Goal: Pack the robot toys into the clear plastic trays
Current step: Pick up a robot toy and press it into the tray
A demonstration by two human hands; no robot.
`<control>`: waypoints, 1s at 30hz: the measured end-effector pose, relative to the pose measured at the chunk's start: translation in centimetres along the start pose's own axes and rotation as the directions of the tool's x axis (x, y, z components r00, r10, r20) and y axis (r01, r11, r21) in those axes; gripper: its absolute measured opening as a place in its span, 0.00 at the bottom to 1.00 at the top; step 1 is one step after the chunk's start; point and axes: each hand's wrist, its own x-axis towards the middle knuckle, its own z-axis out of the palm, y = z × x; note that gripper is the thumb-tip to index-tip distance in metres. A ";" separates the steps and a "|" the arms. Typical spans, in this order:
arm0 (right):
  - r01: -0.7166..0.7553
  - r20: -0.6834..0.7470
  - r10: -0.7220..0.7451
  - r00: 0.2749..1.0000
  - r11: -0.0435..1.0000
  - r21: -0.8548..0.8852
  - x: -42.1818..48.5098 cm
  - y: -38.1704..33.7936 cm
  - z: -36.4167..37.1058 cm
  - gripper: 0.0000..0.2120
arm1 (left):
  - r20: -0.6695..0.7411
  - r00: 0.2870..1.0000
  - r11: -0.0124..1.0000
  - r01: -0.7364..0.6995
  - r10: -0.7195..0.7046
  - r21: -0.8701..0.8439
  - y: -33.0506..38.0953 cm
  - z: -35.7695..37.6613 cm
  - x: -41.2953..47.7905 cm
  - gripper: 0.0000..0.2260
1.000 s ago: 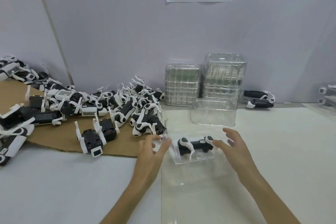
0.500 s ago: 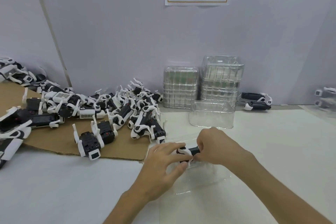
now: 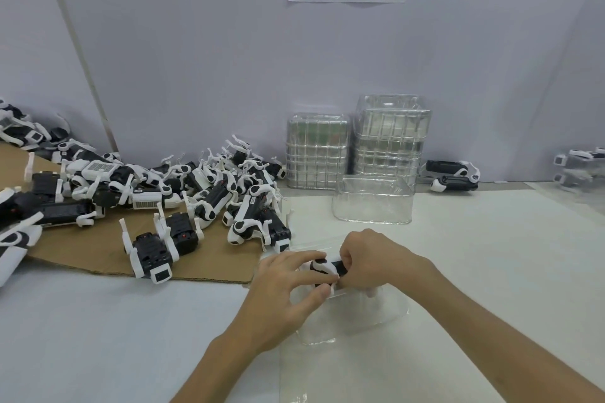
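Robot toy (image 3: 327, 267) judged light, rigid, legs fragile; left hand (image 3: 288, 285) and right hand (image 3: 373, 258) pinch its body over clear tray (image 3: 360, 314).

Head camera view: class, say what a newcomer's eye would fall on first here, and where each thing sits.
First, the heap of black-and-white robot toys sprawled over the cardboard at the left. Next, at centre front, the left hand and right hand both grip one robot toy over a clear tray. Behind them, stacks of clear trays stand against the wall.
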 end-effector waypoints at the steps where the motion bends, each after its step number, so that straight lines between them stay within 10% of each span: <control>1: -0.007 0.005 0.007 1.000 1.000 0.001 -0.1 0.0 0.0 0.10 | -0.006 1.000 1.000 0.001 -0.001 -0.008 0.1 0.0 0.0 0.15; 9: 0.181 -0.415 -0.042 0.909 0.936 0.302 -2.0 -0.3 -0.1 0.08 | 0.016 0.999 0.979 0.032 -0.029 -0.203 0.1 -0.6 0.2 0.09; 16: 0.237 -0.169 -0.231 0.958 0.971 0.016 -3.6 -1.2 5.2 0.35 | -0.315 0.949 0.996 -0.025 -0.005 -0.091 -0.6 -1.1 0.0 0.07; 25: 0.086 -0.180 -0.059 0.982 0.985 0.147 -4.1 1.6 1.5 0.33 | -0.514 0.846 0.987 0.074 -0.139 -0.144 0.1 -1.6 0.3 0.08; 27: 0.200 -0.376 -0.042 0.926 0.898 0.393 -4.3 0.0 1.9 0.33 | -0.525 0.842 0.989 0.066 -0.128 -0.135 0.2 -1.6 0.4 0.08; 30: 0.343 -0.376 -0.013 0.927 0.437 0.831 -4.4 -4.7 3.7 0.34 | -0.532 0.840 0.992 0.050 -0.104 -0.114 0.1 -1.6 0.3 0.08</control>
